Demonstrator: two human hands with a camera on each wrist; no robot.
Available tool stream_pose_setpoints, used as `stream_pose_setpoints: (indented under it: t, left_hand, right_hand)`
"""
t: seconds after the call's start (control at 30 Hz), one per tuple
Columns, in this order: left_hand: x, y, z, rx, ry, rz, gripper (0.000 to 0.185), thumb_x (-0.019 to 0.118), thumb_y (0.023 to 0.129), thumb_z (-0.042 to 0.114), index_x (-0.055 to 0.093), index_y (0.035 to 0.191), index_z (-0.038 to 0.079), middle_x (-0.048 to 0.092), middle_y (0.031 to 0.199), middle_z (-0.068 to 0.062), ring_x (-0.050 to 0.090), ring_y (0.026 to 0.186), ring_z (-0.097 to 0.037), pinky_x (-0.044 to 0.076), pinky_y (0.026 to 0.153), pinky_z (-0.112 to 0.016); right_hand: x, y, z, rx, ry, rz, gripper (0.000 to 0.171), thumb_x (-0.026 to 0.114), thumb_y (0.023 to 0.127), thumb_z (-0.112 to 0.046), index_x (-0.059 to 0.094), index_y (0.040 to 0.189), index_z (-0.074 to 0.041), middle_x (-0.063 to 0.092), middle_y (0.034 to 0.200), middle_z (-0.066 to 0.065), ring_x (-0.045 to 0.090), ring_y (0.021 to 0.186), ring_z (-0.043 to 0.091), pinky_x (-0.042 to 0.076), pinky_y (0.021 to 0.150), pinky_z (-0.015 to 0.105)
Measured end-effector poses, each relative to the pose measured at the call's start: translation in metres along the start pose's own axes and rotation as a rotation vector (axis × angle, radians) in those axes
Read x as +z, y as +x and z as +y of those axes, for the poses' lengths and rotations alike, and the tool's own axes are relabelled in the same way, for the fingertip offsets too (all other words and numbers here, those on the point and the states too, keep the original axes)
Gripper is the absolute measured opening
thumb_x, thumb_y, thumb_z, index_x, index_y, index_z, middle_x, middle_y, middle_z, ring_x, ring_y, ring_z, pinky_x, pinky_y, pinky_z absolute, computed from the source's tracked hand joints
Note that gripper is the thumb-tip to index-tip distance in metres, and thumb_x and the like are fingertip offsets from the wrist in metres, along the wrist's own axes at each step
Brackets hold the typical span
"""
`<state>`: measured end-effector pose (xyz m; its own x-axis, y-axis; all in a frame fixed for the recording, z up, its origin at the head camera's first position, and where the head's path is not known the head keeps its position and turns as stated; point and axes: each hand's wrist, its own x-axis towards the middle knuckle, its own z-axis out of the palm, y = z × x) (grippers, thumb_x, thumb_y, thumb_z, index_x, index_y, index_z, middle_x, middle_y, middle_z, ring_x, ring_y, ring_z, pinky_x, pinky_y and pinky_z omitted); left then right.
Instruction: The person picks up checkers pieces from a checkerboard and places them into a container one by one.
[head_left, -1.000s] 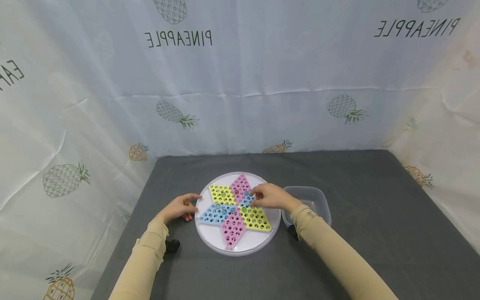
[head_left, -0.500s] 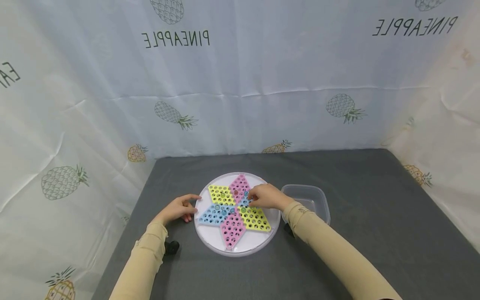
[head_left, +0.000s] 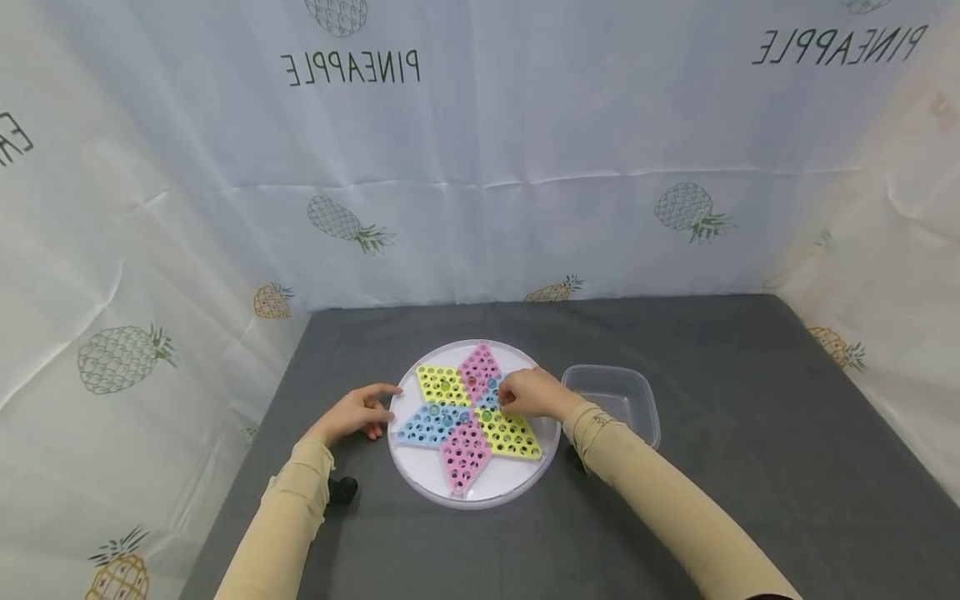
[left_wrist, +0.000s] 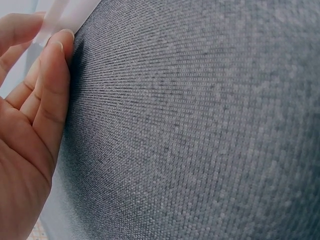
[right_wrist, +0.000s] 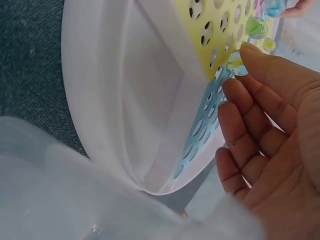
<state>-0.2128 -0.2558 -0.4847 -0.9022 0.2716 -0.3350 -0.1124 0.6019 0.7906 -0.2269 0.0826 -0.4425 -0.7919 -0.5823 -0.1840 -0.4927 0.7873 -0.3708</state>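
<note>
A round white Chinese checkers board (head_left: 416,483) with a star of pink, yellow and blue holed panels lies on the grey table. Over its right blue panel, my right hand (head_left: 538,393) pinches a yellow-green marble (right_wrist: 234,61) between thumb and index finger; the other fingers are loosely bent. The head view hides this marble behind the hand. My left hand (head_left: 356,412) holds the board's left rim, with fingertips on both sides of the edge in the left wrist view. Several marbles sit in holes, among them a green marble (head_left: 487,416), a red marble (head_left: 472,381) and a blue marble (head_left: 492,383).
A clear plastic container (head_left: 637,400) stands just right of the board, partly behind the right forearm. Dark wrist gear (head_left: 342,491) shows beside the left sleeve. Pineapple-printed curtains (head_left: 480,233) hang behind and at both sides of the table.
The right hand's fingertips have drawn together and shifted slightly towards the near side, over the blue panel. My left hand stays at the rim. The head view has tilted a little.
</note>
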Motion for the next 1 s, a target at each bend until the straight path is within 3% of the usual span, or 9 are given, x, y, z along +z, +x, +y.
stream_pose_setpoints:
  t: [0.4,0.53,0.7,1.0]
  left_hand:
    - [-0.0022,-0.0008,0.0041,-0.010,-0.004,-0.007,0.048,0.067,0.083,0.022,0.053,0.128,0.014,0.059,0.067,-0.002,0.057,0.056,-0.013,0.052,0.056,-0.028]
    - [-0.0016,0.0006,0.0025,-0.011,-0.008,-0.008,0.049,0.067,0.083,0.022,0.052,0.129,0.013,0.058,0.067,-0.002,0.057,0.056,-0.013,0.051,0.056,-0.028]
    - [-0.0009,0.0007,0.0025,-0.010,-0.009,-0.005,0.050,0.067,0.083,0.022,0.051,0.131,0.013,0.058,0.068,-0.003,0.056,0.056,-0.013,0.051,0.055,-0.028]
    - [0.0000,0.0009,0.0011,0.014,-0.019,-0.006,0.050,0.067,0.084,0.019,0.051,0.131,0.011,0.058,0.068,-0.003,0.056,0.056,-0.013,0.051,0.054,-0.028]
  right_hand:
    - [0.0007,0.0012,0.0022,0.009,0.038,0.003,0.007,0.068,0.082,-0.021,0.070,0.086,-0.017,0.062,0.077,-0.007,0.051,0.071,0.009,0.038,0.089,0.042]
    - [0.0002,0.0007,0.0035,0.008,0.064,0.004,0.006,0.067,0.083,-0.022,0.070,0.087,-0.017,0.062,0.080,-0.007,0.052,0.073,0.008,0.043,0.083,0.034]
    - [-0.0017,0.0000,0.0051,0.004,0.147,0.007,0.008,0.068,0.084,-0.023,0.068,0.088,-0.017,0.062,0.081,-0.006,0.053,0.073,0.006,0.046,0.071,0.024]
    - [-0.0039,-0.0020,0.0070,-0.029,0.344,0.014,0.009,0.068,0.084,-0.022,0.068,0.090,-0.015,0.064,0.083,-0.004,0.055,0.075,0.007,0.047,0.071,0.023]
